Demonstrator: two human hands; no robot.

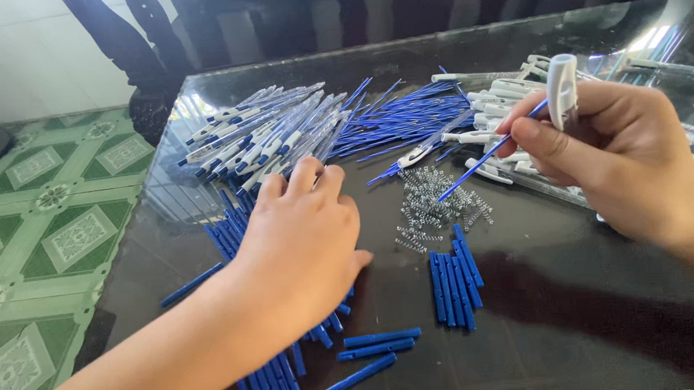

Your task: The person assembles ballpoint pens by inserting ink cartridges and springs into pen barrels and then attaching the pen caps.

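Observation:
My right hand [610, 156] holds a thin blue ink refill [482, 162] and a white pen clip part [563, 90] between its fingers, above a small pile of metal springs [435, 207]. My left hand [302, 240] rests palm down on a scatter of short blue pen tubes [269, 374], its fingertips reaching toward a heap of assembled clear pens with blue tips [262, 136]. A neat row of blue tubes [454, 280] lies between the two hands.
A fan of loose blue refills [394, 119] and a pile of white pen parts [499, 102] lie at the back of the dark glass table [556, 334]. The table's left edge borders a green patterned floor [52, 231]. Dark furniture legs stand behind.

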